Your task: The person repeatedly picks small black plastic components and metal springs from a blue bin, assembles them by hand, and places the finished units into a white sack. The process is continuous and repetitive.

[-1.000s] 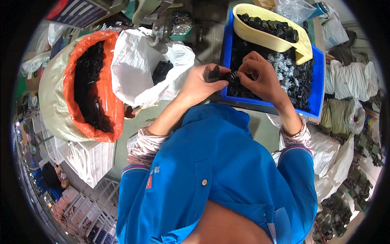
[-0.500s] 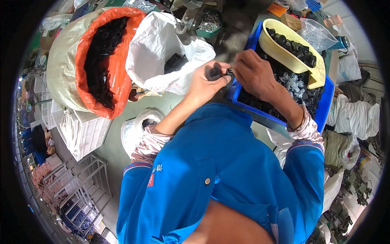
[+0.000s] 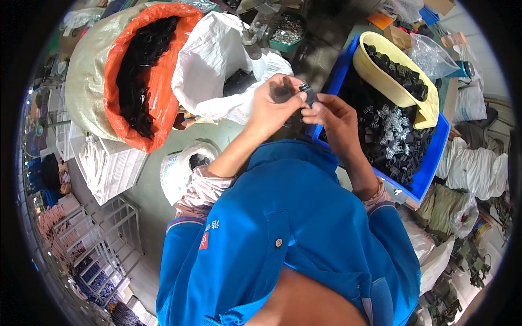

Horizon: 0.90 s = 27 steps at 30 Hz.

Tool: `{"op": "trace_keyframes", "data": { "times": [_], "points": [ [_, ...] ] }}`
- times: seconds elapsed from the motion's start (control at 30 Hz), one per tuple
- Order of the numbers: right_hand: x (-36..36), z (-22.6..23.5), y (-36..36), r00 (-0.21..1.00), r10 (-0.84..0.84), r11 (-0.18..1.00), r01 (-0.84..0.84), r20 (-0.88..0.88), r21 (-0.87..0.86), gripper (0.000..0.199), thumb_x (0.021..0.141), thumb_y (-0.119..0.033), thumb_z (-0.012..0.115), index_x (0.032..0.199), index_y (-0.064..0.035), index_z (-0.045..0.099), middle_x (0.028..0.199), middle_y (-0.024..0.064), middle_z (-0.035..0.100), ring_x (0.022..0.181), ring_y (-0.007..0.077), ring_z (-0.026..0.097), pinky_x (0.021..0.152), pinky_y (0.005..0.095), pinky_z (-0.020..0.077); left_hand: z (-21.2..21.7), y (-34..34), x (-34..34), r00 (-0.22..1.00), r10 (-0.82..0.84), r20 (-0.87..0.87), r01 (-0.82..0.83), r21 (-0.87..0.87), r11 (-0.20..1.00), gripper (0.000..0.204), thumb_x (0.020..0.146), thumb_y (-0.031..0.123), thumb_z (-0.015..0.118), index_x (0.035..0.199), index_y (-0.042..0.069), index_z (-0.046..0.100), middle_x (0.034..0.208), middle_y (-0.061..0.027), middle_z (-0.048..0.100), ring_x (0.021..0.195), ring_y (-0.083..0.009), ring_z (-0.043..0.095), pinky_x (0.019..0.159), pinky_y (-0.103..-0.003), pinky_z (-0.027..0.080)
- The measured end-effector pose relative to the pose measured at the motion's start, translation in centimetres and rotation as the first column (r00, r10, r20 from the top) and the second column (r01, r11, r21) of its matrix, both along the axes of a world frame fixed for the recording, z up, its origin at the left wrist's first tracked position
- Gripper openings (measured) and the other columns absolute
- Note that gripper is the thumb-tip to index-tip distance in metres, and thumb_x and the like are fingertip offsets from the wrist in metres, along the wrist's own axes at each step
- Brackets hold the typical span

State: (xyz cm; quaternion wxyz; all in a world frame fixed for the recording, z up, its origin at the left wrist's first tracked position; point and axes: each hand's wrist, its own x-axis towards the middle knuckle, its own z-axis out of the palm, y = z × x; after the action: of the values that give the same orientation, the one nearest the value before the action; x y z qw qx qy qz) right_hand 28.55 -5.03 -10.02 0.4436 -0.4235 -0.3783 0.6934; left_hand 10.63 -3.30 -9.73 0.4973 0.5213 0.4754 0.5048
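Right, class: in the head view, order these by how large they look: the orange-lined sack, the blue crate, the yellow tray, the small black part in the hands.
1. Orange-lined sack
2. Blue crate, close in size; fisheye bending makes this unsure
3. Yellow tray
4. Small black part, pinched between both hands

An orange-lined sack (image 3: pixel 136 76) full of black parts stands at the left, with a white bag (image 3: pixel 217 65) slumped just beside it. A blue bin (image 3: pixel 429 168) on the right holds black pieces and metal springs (image 3: pixel 389 127), and a yellow tray (image 3: pixel 391 81) of black parts rests on its far end. A white crate (image 3: pixel 117 168) sits below the sack, with folded cloths (image 3: pixel 478 174) at the far right
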Motion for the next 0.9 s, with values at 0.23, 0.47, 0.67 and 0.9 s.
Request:
{"op": "trace_keyframes", "data": {
  "times": [0.23,0.47,0.67,0.9],
  "points": [
    [2.0,-0.2,1.9,0.999,0.012,0.999,-0.014,-0.039,-0.033,0.025,0.093,-0.005,0.061,0.114,0.0082,0.060,0.102,0.0142,0.067,0.088,0.0210,0.069,0.082,0.0304,0.0570,0.6,2.7,-2.3,0.932,-0.184,-0.313,0.256,0.207,0.944,0.010,0.082,0.006,0.070,0.086,-0.003,0.067,0.096,-0.0082,0.069,0.093,-0.0135,0.062,0.083,-0.030,0.050],
    [1.6,-0.7,2.2,0.960,-0.079,0.935,-0.022,0.268,0.353,0.025,0.093,-0.006,0.063,0.115,0.0066,0.060,0.101,0.0114,0.067,0.090,0.0181,0.067,0.082,0.0299,0.0557,-0.2,2.1,-1.0,0.990,-0.140,0.020,0.141,-0.117,0.983,0.010,0.087,0.006,0.069,0.089,-0.003,0.066,0.089,-0.0084,0.068,0.073,-0.0128,0.065,0.071,-0.025,0.052],
    [2.0,-1.0,3.1,0.999,0.025,0.997,-0.028,0.043,0.070,0.027,0.095,-0.009,0.060,0.118,0.0062,0.060,0.105,0.0112,0.067,0.092,0.0191,0.067,0.084,0.0309,0.0550,-0.7,2.1,-1.1,0.929,-0.028,0.369,0.156,-0.322,0.934,0.017,0.089,0.009,0.069,0.097,-0.003,0.061,0.085,-0.0077,0.065,0.071,-0.0155,0.066,0.070,-0.029,0.056],
    [4.3,-0.1,4.4,0.992,0.062,0.998,-0.061,-0.112,0.010,0.034,0.096,-0.014,0.059,0.125,0.0047,0.058,0.106,0.0107,0.066,0.094,0.0173,0.064,0.085,0.0311,0.0524,-1.6,1.3,-3.6,0.737,-0.130,0.663,0.485,-0.386,0.785,0.024,0.096,0.010,0.058,0.114,-0.004,0.052,0.100,-0.0124,0.060,0.094,-0.0197,0.062,0.076,-0.043,0.059]
  ]
}}
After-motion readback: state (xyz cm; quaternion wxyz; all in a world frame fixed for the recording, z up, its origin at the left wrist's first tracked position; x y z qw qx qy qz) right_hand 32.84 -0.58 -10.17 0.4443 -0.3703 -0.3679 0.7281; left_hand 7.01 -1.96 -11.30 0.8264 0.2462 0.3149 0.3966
